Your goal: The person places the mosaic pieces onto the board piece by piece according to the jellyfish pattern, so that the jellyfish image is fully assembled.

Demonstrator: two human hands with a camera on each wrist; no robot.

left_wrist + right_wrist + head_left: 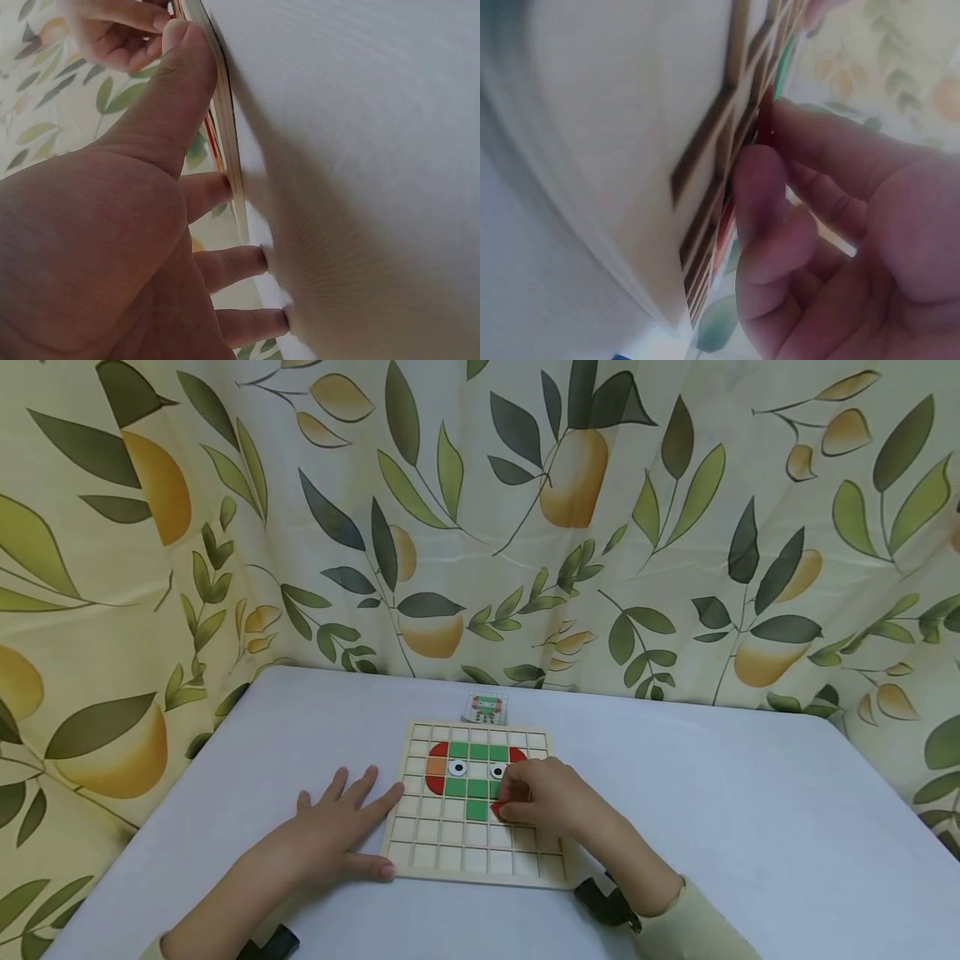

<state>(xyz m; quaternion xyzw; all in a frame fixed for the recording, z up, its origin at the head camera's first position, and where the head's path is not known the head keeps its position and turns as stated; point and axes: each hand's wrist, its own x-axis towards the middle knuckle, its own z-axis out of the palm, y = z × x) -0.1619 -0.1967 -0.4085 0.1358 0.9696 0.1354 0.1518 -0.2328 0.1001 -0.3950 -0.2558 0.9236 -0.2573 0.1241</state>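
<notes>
A wooden grid board [426,857] lies on the white table, with green square tiles [476,810], red rounded tiles [435,784], an orange tile [436,766] and two eye tiles [457,767] set in its cells. My right hand [551,793] pinches a small red tile [496,811] between thumb and fingertips, right at the cell beside the lowest green square. In the right wrist view the red tile [766,120] shows at the fingertips, close over the grid. My left hand [330,831] is spread, its thumb and index finger touching the board's left edge, other fingertips on the tablecloth.
Behind the board lies a small picture card [486,707] with a similar tile figure on a grid. The white tablecloth [712,827] reaches back to a curtain [480,527] printed with leaves and fruit. Black straps [609,902] are on the wrists.
</notes>
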